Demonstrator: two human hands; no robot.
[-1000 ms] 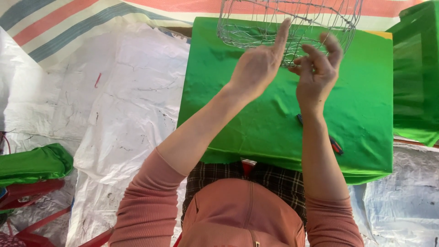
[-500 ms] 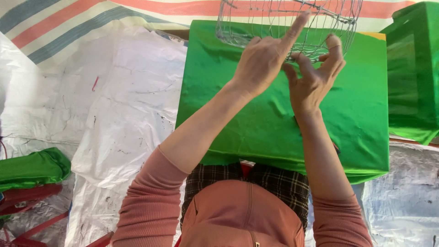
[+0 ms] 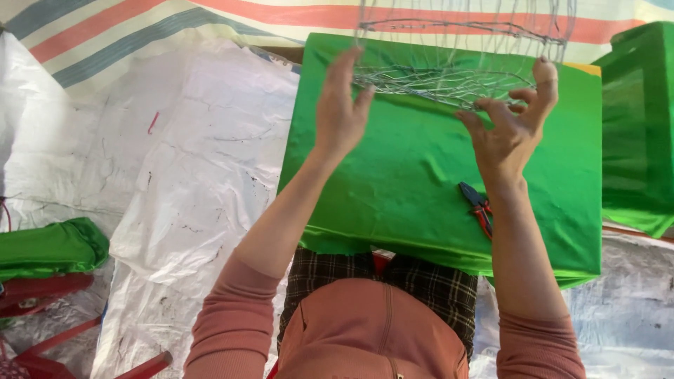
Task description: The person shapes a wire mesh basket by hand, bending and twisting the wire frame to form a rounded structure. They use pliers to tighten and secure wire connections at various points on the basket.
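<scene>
A green cloth (image 3: pixel 421 182) covers the work surface in front of the person. Red-handled pliers (image 3: pixel 479 209) lie on the cloth, just beside the right forearm and partly hidden by it. A second green-covered block (image 3: pixel 642 126) stands to the right. White sheeting (image 3: pixel 189 182) spreads to the left, with a striped tarp (image 3: pixel 140 35) beyond it. A folded green bundle (image 3: pixel 49 247) lies at the far left edge.

The wire frame (image 3: pixel 456 63) stands on the far part of the cloth, between the two hands; its top runs out of view. The left hand (image 3: pixel 340 112) is flat, fingers extended and close together, pressed against the frame's left side. The right hand (image 3: pixel 509 130) is spread and curled, fingertips (image 3: pixel 544 77) touching the lower wire ring at the right side. Neither hand closes around a wire.
</scene>
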